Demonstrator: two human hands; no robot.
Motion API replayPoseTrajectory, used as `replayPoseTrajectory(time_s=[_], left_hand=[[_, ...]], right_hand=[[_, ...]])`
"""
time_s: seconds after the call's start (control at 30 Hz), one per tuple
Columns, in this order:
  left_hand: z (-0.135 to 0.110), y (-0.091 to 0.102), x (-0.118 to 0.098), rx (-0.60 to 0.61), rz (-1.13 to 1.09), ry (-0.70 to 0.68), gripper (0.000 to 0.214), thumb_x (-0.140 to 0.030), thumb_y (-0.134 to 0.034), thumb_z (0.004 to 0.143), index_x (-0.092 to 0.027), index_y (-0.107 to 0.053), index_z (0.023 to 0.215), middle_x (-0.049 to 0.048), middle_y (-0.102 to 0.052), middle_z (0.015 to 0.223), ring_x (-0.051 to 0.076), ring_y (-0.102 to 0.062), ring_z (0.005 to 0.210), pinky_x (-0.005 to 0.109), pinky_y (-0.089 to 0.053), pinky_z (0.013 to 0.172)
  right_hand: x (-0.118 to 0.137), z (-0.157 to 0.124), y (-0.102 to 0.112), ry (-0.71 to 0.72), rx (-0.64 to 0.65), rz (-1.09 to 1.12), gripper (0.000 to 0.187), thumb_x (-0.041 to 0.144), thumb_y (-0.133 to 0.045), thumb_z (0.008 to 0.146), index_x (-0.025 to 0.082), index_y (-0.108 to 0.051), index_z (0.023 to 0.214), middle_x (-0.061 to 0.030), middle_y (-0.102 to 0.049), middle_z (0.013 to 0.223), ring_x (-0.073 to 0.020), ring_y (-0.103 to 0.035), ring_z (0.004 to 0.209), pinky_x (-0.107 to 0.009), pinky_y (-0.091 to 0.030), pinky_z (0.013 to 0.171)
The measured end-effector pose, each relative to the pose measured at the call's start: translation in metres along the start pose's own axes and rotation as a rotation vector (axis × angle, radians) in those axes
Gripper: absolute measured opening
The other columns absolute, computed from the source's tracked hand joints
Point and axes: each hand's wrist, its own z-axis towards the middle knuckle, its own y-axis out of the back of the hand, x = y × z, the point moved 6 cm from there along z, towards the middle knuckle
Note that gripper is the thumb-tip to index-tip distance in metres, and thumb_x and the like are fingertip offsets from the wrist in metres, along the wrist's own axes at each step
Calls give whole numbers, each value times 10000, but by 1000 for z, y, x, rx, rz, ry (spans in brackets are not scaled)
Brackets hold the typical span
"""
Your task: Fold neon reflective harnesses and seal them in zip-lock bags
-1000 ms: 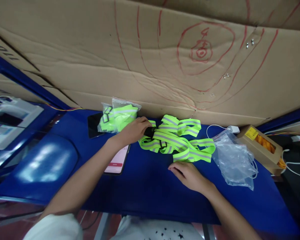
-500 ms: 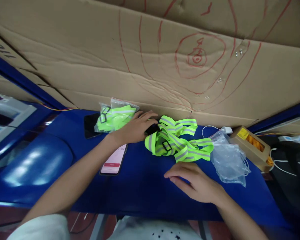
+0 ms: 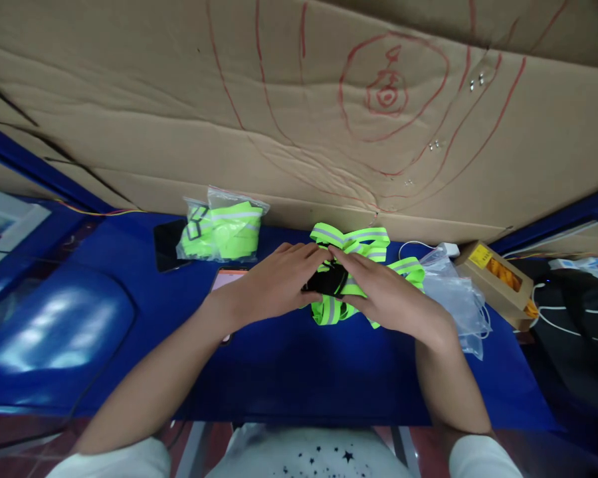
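A fluorescent yellow-green reflective vest of grey-striped straps [image 3: 363, 242] lies loosely bunched on the blue table. Its black piece [image 3: 323, 280] is between my hands. My left hand [image 3: 279, 282] grips the black piece from the left, fingers over the top and thumb below. From the right, my right hand [image 3: 386, 292] pinches its other edge, with thumb and fingers around it. Both hands cover part of the straps. A phone with a lit screen [image 3: 225, 277] lies partly hidden under my left wrist.
Clear zip bags with more folded yellow-green straps [image 3: 236, 229] lie at the back left, beside a dark phone [image 3: 167, 245]. Empty plastic bags [image 3: 453, 299], a white charger [image 3: 448, 249] and a cardboard box with an orange item [image 3: 498, 282] are on the right. A cardboard panel [image 3: 179, 153] stands behind.
My right hand has moved up from the table's front area onto the black piece. My left hand has shifted slightly down and right with it. The view has tilted a little.
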Motion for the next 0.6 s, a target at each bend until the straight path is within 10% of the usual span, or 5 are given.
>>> replayPoseTrajectory(time_s=[0.2,0.6], left_hand=[[-11,-1,16,-235,-361,58,435,-235,-732,910,-257,-509,1283,64,-642,1352,228,-634,1250,379,-520,1053],[-3,-18,9,-335,-52,138,307,-141,-818,796,-161,-619,1029,126,-719,1182,324,-677,1111,503,-582,968]], right_hand=[[-7,-6,10,44,-54,15,735,281,-623,999,231,-273,1643,-129,-487,1578,-282,-507,1445,-466,-503,1163],[10,25,-18,-161,-71,-410,588,338,-730,931,98,-543,1435,-188,-646,1289,-357,-646,1136,-517,-565,971]])
